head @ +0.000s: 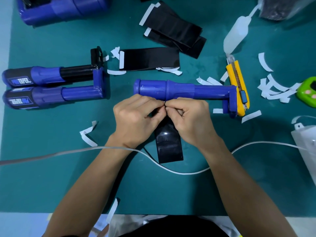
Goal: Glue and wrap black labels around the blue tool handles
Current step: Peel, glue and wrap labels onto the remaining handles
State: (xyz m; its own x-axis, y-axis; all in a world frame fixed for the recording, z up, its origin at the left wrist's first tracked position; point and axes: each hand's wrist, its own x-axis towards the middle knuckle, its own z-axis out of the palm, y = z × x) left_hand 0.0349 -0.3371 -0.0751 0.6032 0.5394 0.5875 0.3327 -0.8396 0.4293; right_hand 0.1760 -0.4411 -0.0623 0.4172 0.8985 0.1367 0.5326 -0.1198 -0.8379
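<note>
Both hands are tight together at the middle of the mat: the left hand (136, 120) and the right hand (189, 120) have their fingers curled in, fingertips meeting and pinching the far end of a black label (169, 147), which trails back toward the person over the green mat (51, 177). It looks like they're picking at a backing strip on that end, though the fingers hide it. Just beyond the knuckles lies the bare blue handle (171, 90), no label on it yet, so this wrap hasn't started. Over on the left, two labelled handles (18, 79) lie side by side, black wraps and printed logos showing, so I'd call those done. More to come: a loose label (150, 58) and a stack of black labels (172, 29) wait farther back, and more blue tools (65, 9) sit at the far left corner. The glue bottle (237, 35) lies on its side, untouched, beside a yellow utility knife (236, 82). White backing strips (273, 89) litter the mat.
</note>
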